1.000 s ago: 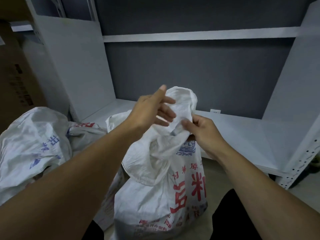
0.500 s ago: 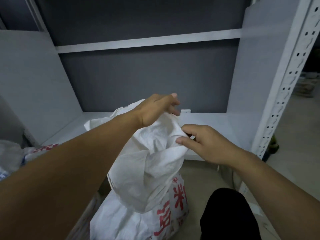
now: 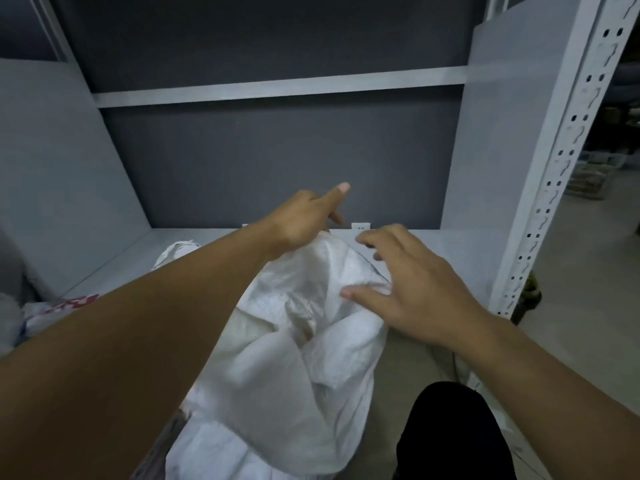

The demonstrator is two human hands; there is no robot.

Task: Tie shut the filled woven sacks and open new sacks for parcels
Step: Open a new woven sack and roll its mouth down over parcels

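Both of your hands are at the gathered top of the white sack (image 3: 277,368) standing on the floor before the shelf (image 3: 450,244): the left hand (image 3: 304,220) rests on the bunched neck with its thumb stuck out, the right hand (image 3: 408,289) lies on the cloth with fingers spread, gripping nothing. You seem mid-way through tying it shut; next, regather the neck and twist it tight. Mind the shelf edge just behind and the post (image 3: 561,161) at your right; free floor lies rightward.
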